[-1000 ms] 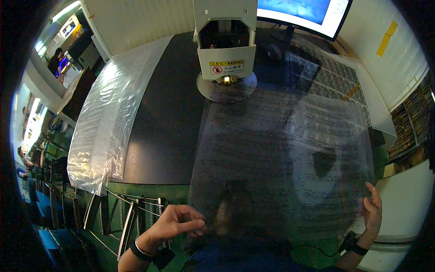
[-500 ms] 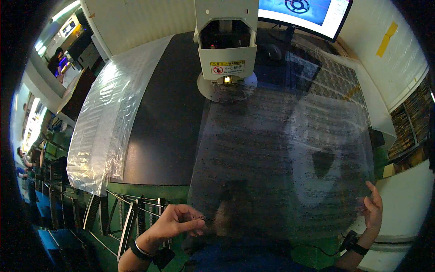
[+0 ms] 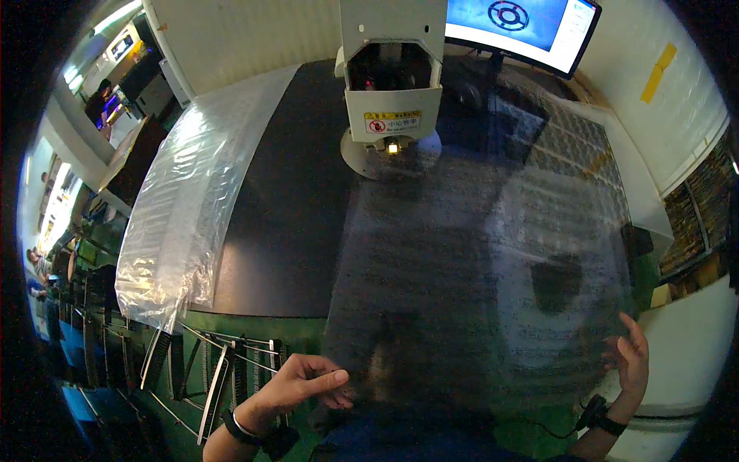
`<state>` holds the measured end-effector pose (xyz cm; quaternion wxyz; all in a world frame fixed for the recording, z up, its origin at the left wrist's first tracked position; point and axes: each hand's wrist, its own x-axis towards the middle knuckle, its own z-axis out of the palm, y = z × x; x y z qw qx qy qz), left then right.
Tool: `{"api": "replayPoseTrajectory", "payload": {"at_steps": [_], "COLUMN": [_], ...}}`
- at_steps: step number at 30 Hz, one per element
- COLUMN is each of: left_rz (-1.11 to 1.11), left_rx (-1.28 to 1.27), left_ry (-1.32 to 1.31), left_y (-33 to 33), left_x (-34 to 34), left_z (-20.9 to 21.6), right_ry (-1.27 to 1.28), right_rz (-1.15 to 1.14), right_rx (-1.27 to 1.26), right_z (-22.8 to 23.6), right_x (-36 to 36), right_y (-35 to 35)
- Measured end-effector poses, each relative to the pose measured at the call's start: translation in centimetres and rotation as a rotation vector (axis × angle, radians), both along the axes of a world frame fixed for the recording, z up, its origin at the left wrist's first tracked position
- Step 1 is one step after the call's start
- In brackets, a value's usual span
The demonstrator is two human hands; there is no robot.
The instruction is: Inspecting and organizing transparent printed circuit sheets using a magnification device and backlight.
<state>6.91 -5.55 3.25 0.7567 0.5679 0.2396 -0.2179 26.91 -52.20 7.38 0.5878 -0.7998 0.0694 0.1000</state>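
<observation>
A large see-through sheet (image 3: pixel 431 285), dark-tinted and marked with rows of tiny dots, spans from the machine head down to my body. My left hand (image 3: pixel 312 381) pinches at its near left corner, thumb against bent fingers. At the near right edge is my right hand (image 3: pixel 633 358), fingers partly curled along the sheet; some of its fingers are seen through or behind it, so its grip is unclear. The sheet's far part lies on the dark tabletop (image 3: pixel 285 200), under the white machine head (image 3: pixel 392 115) with its small lit lamp and round foot.
Clear plastic film (image 3: pixel 181 192) covers the table's left side. A monitor (image 3: pixel 523 31) showing a ring shape stands at the back right. A metal rack (image 3: pixel 212 369) stands below the table's left edge. A white wall panel (image 3: pixel 658 100) borders the right; a person works far left.
The whole view has shifted slightly, so the machine and monitor appear lower and further right. Both hands stay at the sheet's near edges, and reflections on the sheet have changed.
</observation>
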Motion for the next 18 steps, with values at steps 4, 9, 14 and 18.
{"api": "replayPoseTrajectory", "payload": {"at_steps": [4, 9, 14, 18], "left_rz": [0.008, 0.020, 0.059, 0.014], "left_rx": [-0.034, -0.055, -0.132, 0.012], "left_ry": [0.039, 0.048, 0.081, 0.064], "left_y": [-0.3, -0.4, -1.4, -1.9], "left_x": [0.1, -0.3, -1.0, -0.9], "left_z": [0.1, -0.2, 0.2, 0.8], "right_ry": [-0.077, 0.031, 0.047, 0.080], "right_rz": [0.019, 0.032, 0.124, 0.052], "right_rx": [-0.054, -0.113, -0.039, 0.079], "right_z": [-0.6, 0.5, 0.7, 1.3], "right_x": [-0.1, -0.7, -1.5, -2.3], "right_y": [-0.1, -0.3, -1.8, -0.9]}}
